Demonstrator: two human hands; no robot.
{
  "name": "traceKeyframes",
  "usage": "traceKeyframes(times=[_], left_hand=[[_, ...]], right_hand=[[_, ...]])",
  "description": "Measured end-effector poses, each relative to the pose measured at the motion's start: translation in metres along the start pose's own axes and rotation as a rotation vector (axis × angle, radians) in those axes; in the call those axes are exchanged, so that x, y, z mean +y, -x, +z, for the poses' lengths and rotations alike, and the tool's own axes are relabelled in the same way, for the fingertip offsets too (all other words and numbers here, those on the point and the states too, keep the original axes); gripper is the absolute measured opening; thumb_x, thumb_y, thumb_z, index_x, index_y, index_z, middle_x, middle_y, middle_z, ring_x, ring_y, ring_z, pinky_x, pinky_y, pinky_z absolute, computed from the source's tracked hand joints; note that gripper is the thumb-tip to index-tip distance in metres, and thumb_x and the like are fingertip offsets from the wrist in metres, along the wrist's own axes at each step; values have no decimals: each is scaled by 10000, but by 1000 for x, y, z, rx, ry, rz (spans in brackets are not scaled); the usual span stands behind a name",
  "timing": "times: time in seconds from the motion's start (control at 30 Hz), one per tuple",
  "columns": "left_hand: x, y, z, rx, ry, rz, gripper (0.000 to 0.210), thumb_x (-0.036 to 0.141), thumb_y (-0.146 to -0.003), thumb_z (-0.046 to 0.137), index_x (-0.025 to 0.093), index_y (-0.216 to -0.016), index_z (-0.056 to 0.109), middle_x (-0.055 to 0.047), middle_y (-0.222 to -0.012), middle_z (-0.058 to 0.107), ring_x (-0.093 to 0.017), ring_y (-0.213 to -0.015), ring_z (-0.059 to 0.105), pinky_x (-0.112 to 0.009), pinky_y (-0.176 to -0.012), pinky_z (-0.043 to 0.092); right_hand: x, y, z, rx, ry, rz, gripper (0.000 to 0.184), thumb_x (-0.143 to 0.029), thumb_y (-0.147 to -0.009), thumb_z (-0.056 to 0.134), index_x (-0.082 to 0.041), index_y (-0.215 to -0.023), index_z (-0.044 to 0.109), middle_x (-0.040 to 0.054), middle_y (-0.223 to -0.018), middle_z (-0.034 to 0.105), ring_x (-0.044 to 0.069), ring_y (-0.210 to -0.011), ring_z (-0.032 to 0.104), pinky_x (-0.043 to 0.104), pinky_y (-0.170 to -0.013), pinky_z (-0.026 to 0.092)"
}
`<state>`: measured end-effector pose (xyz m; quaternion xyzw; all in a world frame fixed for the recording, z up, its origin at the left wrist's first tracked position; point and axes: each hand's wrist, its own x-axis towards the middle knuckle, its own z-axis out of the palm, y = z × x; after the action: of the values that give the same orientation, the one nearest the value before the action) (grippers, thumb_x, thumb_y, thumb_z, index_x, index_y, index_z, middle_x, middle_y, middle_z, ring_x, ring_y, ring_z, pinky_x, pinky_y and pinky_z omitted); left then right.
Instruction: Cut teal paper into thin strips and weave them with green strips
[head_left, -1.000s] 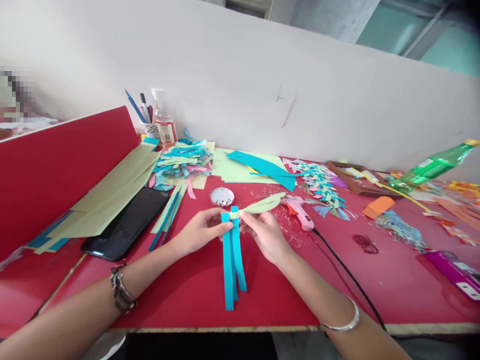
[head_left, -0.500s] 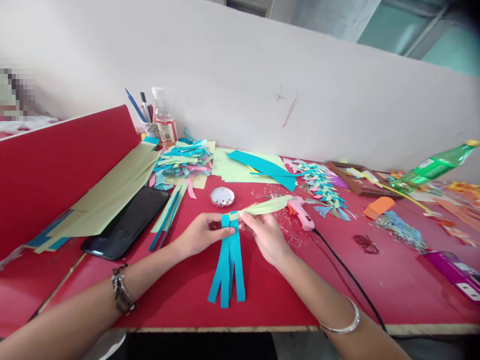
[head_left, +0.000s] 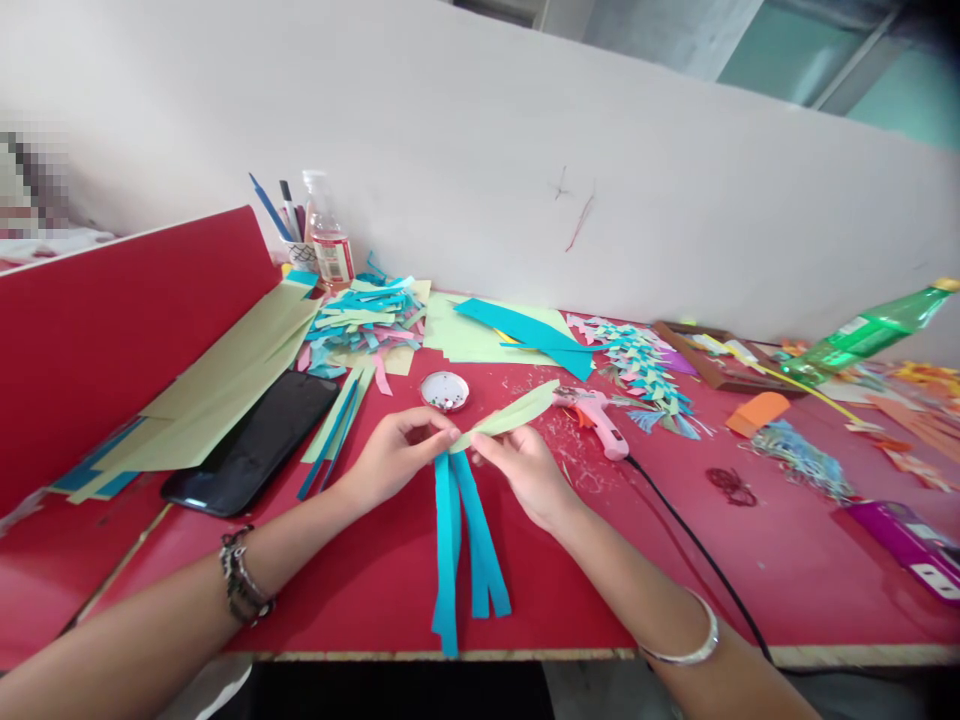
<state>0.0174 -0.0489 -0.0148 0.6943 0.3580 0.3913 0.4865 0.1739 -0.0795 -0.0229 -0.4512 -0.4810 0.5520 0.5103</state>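
Between my two hands are pale green paper strips [head_left: 517, 412] and blue paper strips [head_left: 448, 545], joined near my fingertips. My left hand [head_left: 401, 452] pinches the joint, where the blue strips meet the green ones, between thumb and index finger. My right hand [head_left: 525, 470] is closed on the green strips just beside it, their free ends pointing up and right. The blue strips hang down toward the table's front edge in two spread pairs. How the strips interlock is hidden by my fingers.
A pink glue gun [head_left: 596, 418] with a black cord lies right of my hands. Beyond them sits a round white lid [head_left: 444, 390]. A black phone [head_left: 251, 445] and green paper sheets [head_left: 217, 375] are at left; a green bottle [head_left: 870, 335] leans at right.
The blue strips have swung down and spread further apart. My left fingers have shifted up onto the joint, and the green strips have moved slightly left.
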Motion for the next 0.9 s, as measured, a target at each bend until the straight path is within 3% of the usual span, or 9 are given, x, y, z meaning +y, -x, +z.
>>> traceKeyframes(times=[0.2, 0.37, 0.6, 0.9], left_hand=[[0, -1, -4, 6, -101, 22, 196, 302, -736, 532, 133, -651, 583, 14, -602, 564, -91, -567, 489, -190, -568, 397], [0, -2, -5, -55, -186, 43, 224, 317, -759, 495, 131, -680, 592, 5, -614, 565, -96, -569, 488, -192, -554, 389], [0, 2, -4, -150, -348, 189, 289, 299, -819, 412, 125, -642, 560, 3, -588, 521, -99, -583, 459, -199, -581, 354], [3, 6, -3, -176, -428, 220, 370, 301, -854, 326, 139, -543, 442, 38, -512, 383, -74, -493, 348, -204, -506, 277]], right_hand=[[-1, 0, -2, 16, -48, 13, 143, -302, -657, 629, -174, -702, 583, -9, -654, 590, 107, -639, 540, 240, -632, 440], [-4, 0, -1, 27, -117, 72, 190, -310, -637, 639, -180, -764, 581, 11, -753, 624, 137, -709, 575, 257, -649, 454], [-2, -1, -1, 2, -58, 31, 143, -303, -671, 609, -189, -748, 570, -6, -736, 611, 118, -689, 569, 239, -643, 442], [-5, 1, 2, 15, 34, 28, 150, -308, -668, 599, -186, -745, 561, -8, -709, 601, 130, -673, 561, 241, -618, 435]])
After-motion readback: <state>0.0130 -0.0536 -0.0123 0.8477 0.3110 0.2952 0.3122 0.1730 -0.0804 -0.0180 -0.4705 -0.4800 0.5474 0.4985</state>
